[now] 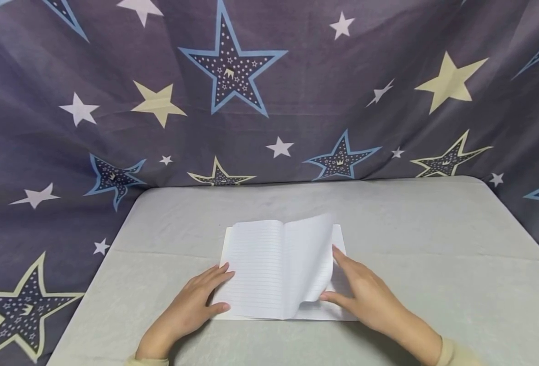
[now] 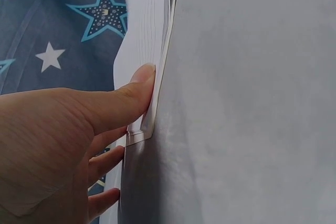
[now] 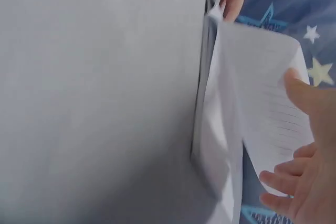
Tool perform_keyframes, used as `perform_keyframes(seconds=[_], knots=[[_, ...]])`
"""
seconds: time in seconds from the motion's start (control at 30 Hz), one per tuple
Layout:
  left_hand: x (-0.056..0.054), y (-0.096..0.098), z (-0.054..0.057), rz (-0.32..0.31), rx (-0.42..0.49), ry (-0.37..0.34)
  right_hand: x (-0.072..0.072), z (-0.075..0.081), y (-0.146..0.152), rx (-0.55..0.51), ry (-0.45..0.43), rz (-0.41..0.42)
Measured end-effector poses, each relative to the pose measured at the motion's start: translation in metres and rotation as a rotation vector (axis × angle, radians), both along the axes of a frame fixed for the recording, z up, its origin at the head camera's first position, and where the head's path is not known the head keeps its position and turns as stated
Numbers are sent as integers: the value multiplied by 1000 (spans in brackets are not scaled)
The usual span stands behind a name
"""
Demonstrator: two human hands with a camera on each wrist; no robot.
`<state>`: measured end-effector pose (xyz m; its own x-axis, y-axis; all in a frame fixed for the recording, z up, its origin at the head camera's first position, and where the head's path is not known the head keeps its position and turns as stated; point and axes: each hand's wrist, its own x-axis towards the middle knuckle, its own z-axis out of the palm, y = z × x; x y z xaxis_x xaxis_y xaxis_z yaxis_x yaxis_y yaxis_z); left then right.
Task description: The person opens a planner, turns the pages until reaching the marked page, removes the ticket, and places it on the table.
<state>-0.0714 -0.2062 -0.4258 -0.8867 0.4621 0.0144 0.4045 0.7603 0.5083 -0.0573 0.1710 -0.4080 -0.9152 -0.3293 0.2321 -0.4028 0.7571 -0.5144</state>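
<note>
An open notebook (image 1: pixel 256 274) with ruled white pages lies on the table. My left hand (image 1: pixel 196 300) rests on its left page, fingertips near the outer edge and thumb by the lower corner. Seen from the left wrist, the thumb (image 2: pixel 139 85) presses on the stacked page edges. On the right side a loose page (image 1: pixel 312 254) stands raised and curved, its outer edge lifted off the sheets below. Beside that edge is my right hand (image 1: pixel 370 292), thumb and fingers spread apart. In the right wrist view the fingers (image 3: pixel 283 182) overlap the raised page.
A pale grey cloth covers the table (image 1: pixel 434 239) around the notebook. Behind it and at both sides hangs a dark curtain (image 1: pixel 297 101) printed with stars. Light sleeves (image 1: pixel 454 353) show at the wrists.
</note>
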Motion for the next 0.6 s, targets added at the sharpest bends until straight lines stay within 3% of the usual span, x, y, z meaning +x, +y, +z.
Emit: perform_keyframes(seconds=[0.3, 0.6], knots=[[1, -5, 1, 15, 0, -10, 10, 1, -47, -2, -14, 170], [0, -19, 4, 126, 17, -14, 22, -5, -68, 87, -66, 347]])
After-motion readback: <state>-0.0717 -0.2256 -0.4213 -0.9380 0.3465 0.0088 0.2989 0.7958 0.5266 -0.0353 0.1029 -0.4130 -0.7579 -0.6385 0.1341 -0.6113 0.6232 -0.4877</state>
